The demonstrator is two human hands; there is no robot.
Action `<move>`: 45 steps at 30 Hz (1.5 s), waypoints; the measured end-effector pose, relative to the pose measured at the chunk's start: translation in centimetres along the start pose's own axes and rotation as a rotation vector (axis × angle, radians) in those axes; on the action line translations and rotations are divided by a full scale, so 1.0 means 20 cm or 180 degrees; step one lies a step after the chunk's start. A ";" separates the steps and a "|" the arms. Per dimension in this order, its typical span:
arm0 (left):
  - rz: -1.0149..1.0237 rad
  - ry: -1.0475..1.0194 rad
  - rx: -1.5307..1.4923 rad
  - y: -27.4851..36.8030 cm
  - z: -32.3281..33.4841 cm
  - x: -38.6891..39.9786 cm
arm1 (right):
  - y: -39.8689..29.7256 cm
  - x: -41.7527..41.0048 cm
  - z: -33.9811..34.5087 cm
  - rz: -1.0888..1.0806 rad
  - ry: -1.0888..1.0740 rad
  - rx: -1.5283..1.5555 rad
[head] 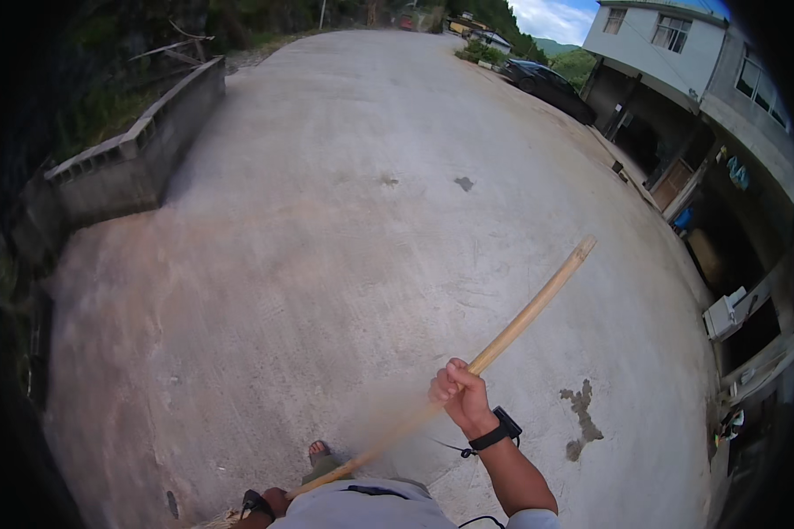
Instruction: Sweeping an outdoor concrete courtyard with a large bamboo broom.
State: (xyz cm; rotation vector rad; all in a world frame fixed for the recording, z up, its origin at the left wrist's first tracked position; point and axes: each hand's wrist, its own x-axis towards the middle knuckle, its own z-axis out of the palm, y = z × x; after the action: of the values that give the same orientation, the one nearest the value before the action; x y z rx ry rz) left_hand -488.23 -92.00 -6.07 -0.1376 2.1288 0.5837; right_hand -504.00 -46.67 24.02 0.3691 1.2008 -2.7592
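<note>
A long pale wooden pole (529, 317) slants across my body from lower left to upper right. My right hand (462, 395) is closed around it, and the pole's blunt end sticks out well past the fist. Low at the left, beside my waist, my left hand (276, 504) grips the same pole; my shirt partly hides that hand. Straw-like bristles (221, 520) show at the bottom edge beside my left wrist, and whether they join the pole cannot be seen. Both wrists wear black straps, the right one carrying a small dark device (507, 422).
Concrete pavement (344, 264) spreads ahead, with a dark stain (582, 420) at the right. A low block wall (106, 178) borders the left side. Along the right stand a building (655, 40), a parked dark car (549, 86) and a white basin-like object (724, 314). My sandalled foot (317, 451) is below.
</note>
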 end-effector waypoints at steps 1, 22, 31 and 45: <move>0.0057 -0.0160 0.0361 0.05 -0.11 0.04 | -0.02 -0.02 -0.03 -0.0103 0.0158 -0.0097; 0.0089 0.0791 0.1418 1.38 -1.51 0.77 | -0.54 0.98 -0.69 -0.0917 0.1443 0.0755; -0.0894 0.0238 0.0372 1.32 -1.25 0.69 | -0.68 1.93 -0.31 0.0125 0.0491 0.0082; -0.0609 0.0620 -0.0588 1.01 -1.77 1.29 | -0.47 2.83 0.60 0.0137 -0.0585 -0.0432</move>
State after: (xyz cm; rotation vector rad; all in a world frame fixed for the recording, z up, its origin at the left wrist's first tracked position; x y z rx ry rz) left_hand -536.09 -87.26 -2.25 -0.5140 2.2132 0.6744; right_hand -562.48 -49.23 23.59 0.1232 1.3065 -2.5906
